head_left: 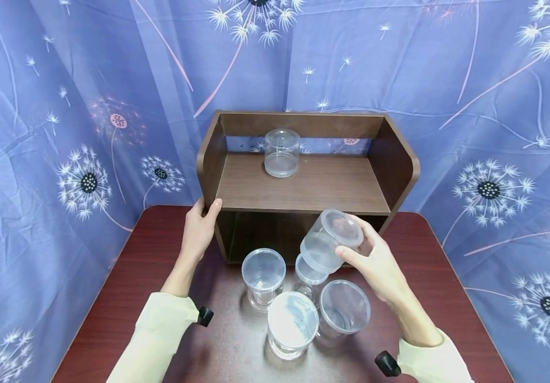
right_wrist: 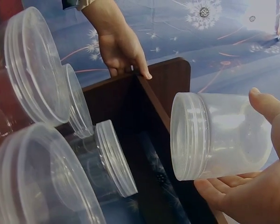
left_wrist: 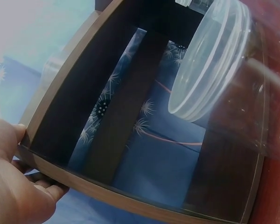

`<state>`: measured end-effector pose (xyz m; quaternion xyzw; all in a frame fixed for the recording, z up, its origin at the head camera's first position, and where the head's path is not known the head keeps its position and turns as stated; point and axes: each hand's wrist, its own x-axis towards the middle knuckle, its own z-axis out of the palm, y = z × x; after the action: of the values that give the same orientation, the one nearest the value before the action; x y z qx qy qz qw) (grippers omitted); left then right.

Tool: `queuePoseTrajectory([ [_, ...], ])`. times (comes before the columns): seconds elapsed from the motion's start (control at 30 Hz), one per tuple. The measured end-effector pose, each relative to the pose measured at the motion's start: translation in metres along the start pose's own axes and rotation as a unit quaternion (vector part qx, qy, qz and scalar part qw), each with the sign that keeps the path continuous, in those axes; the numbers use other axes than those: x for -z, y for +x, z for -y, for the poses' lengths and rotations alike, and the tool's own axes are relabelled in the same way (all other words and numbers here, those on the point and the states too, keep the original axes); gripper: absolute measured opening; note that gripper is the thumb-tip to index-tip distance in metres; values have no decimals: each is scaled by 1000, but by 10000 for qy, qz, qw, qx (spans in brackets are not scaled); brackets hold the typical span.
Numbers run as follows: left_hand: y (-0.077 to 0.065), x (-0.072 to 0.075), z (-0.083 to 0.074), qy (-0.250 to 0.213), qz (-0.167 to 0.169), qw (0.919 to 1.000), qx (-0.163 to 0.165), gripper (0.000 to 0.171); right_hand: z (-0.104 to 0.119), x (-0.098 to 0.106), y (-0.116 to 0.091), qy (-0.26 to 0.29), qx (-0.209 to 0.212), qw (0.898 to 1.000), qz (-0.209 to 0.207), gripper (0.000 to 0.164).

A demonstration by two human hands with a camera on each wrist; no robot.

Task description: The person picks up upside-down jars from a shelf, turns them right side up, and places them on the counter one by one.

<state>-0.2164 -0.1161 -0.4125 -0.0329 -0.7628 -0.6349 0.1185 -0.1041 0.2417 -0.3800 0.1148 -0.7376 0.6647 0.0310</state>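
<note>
My right hand [head_left: 381,268] holds a clear plastic jar [head_left: 325,242] with a screw lid, thumb on one side and fingers on the other. The jar is tilted in front of the brown two-tier shelf [head_left: 303,194], overlapping another jar below it in the head view. With the left hand [head_left: 197,231], I grip the shelf's left side at the middle board, thumb at the front edge. Another clear jar [head_left: 282,154] stands upright on the upper board. Several more lidded jars [head_left: 293,322] stand on the table just before the shelf.
The dark red table [head_left: 126,298] carries the shelf near its back edge. Blue cloth [head_left: 112,64] with dandelion prints hangs behind and at both sides. The shelf's lower compartment [head_left: 265,234] opens toward the jars.
</note>
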Motion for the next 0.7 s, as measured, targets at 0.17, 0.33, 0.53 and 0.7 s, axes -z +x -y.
queuePoseTrajectory([
  [0.17,-7,-1,0,-83,-16,10000,-31,46,-2,-5,-1,-86,-75,9999,56,65],
  [0.33,-21,-7,0,-266,-469,9985,28,59,-5,-10,-1,-38,-95,9999,138,65],
  [0.53,-48,-18,1,-350,-1507,9879,-99,45,-7,-12,-1,-9,-155,9996,214,66],
  [0.7,-68,-28,1,-380,-1251,9912,-231,37,-8,-15,-1,-39,-205,9996,200,66],
])
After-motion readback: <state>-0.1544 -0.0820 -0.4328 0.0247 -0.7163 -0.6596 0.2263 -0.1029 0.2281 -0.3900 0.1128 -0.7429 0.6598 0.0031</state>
